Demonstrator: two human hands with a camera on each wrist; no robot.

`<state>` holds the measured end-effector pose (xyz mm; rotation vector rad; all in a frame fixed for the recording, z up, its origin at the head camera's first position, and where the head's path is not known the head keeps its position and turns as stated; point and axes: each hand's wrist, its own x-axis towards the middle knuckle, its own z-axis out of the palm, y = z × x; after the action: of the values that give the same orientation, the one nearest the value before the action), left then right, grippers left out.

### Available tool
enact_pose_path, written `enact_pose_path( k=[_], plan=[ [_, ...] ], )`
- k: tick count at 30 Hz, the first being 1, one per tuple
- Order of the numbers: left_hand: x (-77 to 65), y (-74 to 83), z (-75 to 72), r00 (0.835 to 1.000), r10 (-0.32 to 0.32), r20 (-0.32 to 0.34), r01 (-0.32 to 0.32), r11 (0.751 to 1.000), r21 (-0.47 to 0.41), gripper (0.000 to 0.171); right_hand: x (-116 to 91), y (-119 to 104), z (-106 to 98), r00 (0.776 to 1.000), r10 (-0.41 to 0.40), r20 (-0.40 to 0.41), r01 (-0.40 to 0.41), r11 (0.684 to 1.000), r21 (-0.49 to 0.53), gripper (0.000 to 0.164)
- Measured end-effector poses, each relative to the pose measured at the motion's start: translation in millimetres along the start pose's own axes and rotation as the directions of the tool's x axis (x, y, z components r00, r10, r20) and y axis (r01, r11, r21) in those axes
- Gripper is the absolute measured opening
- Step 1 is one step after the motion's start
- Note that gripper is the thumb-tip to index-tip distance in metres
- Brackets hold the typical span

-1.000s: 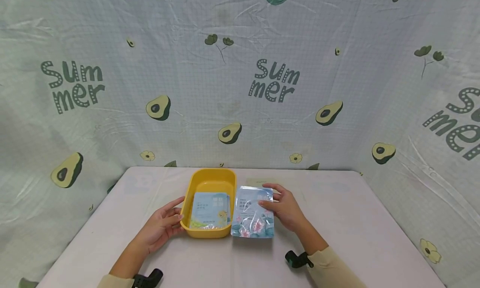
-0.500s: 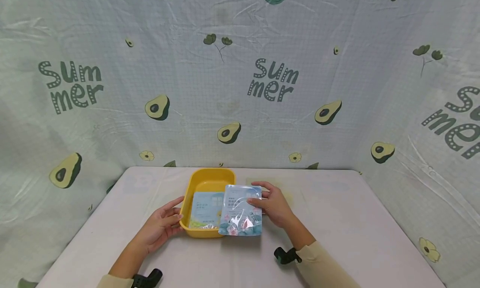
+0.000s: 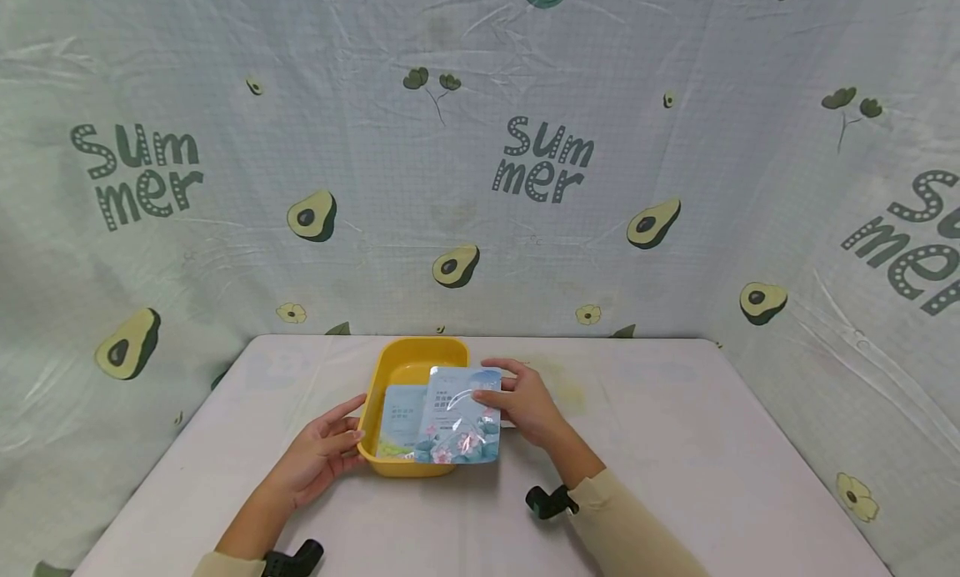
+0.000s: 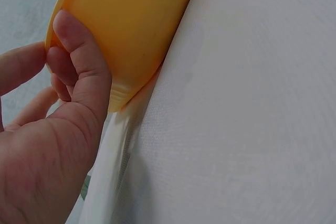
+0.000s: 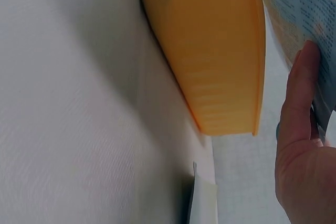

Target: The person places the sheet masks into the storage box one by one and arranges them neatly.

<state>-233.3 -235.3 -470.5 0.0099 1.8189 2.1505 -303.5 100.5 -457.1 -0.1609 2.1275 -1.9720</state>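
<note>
My right hand (image 3: 521, 400) pinches the right edge of a flat, glossy blue packet (image 3: 452, 431) with pink flowers, thumb in front and fingers behind. The packet hangs over the right side of a yellow plastic basket (image 3: 372, 414). Inside the basket lies another light blue packet (image 3: 399, 414), partly hidden behind the held one. My left hand (image 3: 322, 459) holds the basket's left side; in the left wrist view its thumb meets the rim and its fingers lie against the yellow wall (image 4: 136, 14). The right wrist view shows the printed back (image 5: 294, 11) of the held packet.
The basket stands on a white-covered table (image 3: 675, 477). A pale hanging sheet (image 3: 562, 252) with avocado prints and lettering closes off the back and sides. Each wrist wears a black camera, such as the right one (image 3: 547, 502).
My right hand has carried the flowered packet leftward, from beside the basket to over its right half, covering part of the packet inside. The left hand and basket have stayed nearly still.
</note>
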Motion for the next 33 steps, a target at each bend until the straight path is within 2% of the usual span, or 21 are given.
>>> enact_pose_path(
  k=[6, 17, 33],
  plan=[
    [0.1, -0.4, -1.1, 1.0, 0.003, 0.016, -0.003, 1.0, -0.009, 0.076, 2.1, -3.9, 10.7, 1.0, 0.015, 0.0, -0.015, 1.0, -0.012, 0.065],
    [0.5, -0.2, -1.8, 1.0, -0.002, 0.022, 0.002, 1.0, -0.01, 0.077, 8.6, -7.1, 27.9, 1.0, 0.017, 0.005, -0.017, 0.999, 0.033, 0.059],
    [1.1, 0.8, -0.2, 1.0, -0.012, -0.008, 0.012, 1.0, 0.003, 0.074, 19.4, -14.8, 41.2, 1.0, 0.029, -0.011, -0.029, 0.999, -0.027, 0.055]
  ],
)
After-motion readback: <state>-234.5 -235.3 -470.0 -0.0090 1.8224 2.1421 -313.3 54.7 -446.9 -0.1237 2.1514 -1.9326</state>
